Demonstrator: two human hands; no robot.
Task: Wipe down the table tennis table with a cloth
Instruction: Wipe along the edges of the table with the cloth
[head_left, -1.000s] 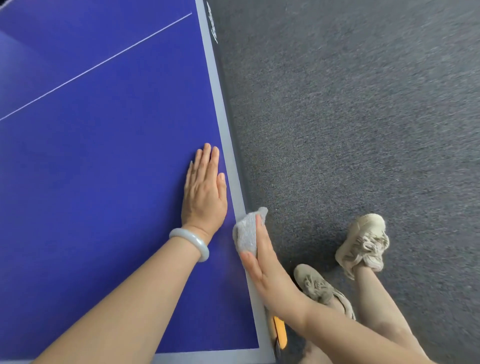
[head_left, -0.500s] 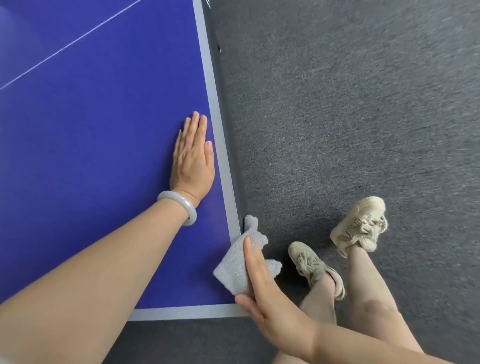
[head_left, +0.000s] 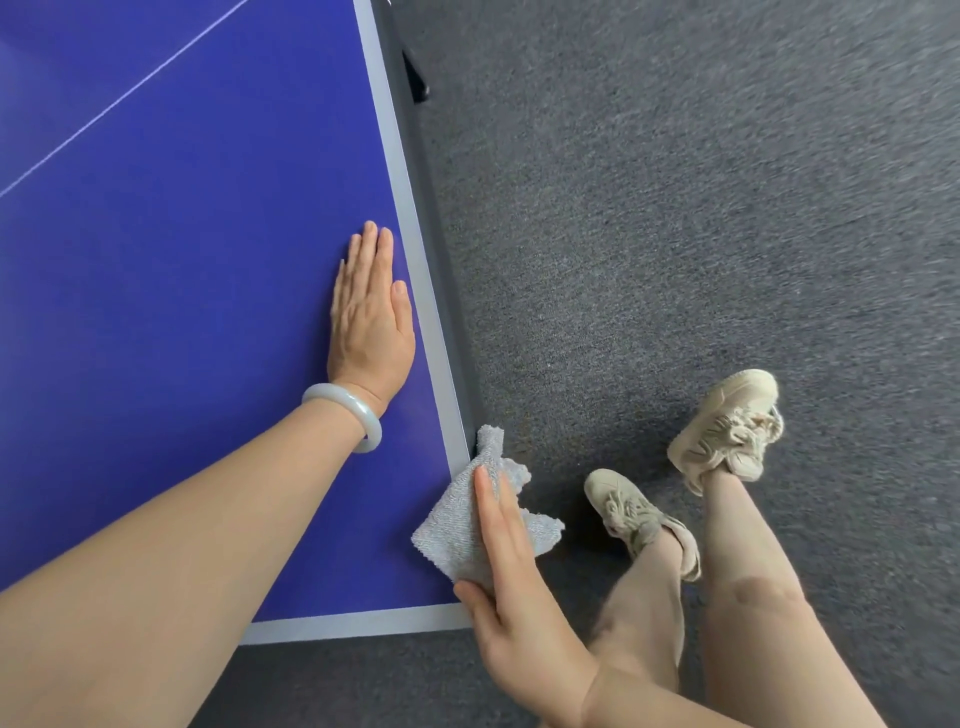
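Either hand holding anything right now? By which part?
Right hand presses the cloth against the side edge of the table, straight fingers across its middle. Left hand lies flat on the table, holding nothing.

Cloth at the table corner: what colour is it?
The cloth is plain light grey with a nubby texture, shown best in the head view.

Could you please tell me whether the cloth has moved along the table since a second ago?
Yes: the cloth has slid along the side edge, closer to the table's near corner.
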